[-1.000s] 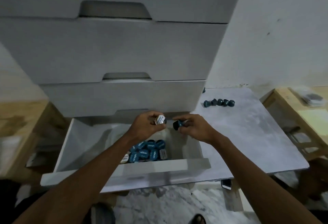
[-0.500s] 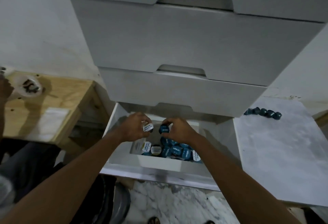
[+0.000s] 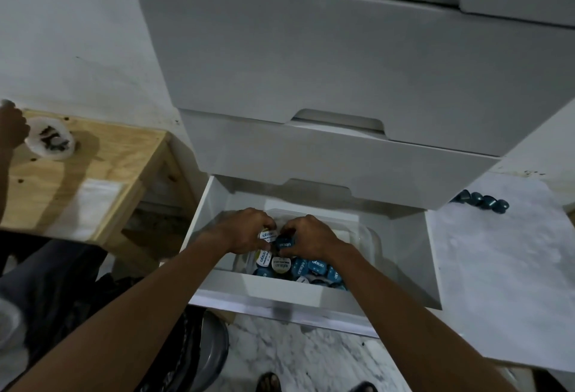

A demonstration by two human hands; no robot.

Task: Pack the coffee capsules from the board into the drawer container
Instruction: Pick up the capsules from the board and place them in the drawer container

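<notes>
The white bottom drawer (image 3: pixel 311 293) stands pulled out. Inside it a clear plastic container (image 3: pixel 367 234) holds several blue and white-lidded coffee capsules (image 3: pixel 314 267). My left hand (image 3: pixel 241 231) grips a white-lidded capsule (image 3: pixel 267 235) just above the pile. My right hand (image 3: pixel 311 236) grips a blue capsule (image 3: pixel 284 244) right beside it, the two hands almost touching. A short row of dark blue capsules (image 3: pixel 482 201) lies on the white marble board (image 3: pixel 504 283) at the right, close to the drawer cabinet.
Closed white drawers (image 3: pixel 342 65) rise above the open one. A wooden table (image 3: pixel 81 180) at the left carries a white dish (image 3: pixel 51 139), with another person's hand (image 3: pixel 11 127) at it. Marble floor and my feet (image 3: pixel 270 382) show below.
Both hands have sunk lower into the drawer with their capsules, down to the pile in the container. The view has swung left, so the board sits further right.
</notes>
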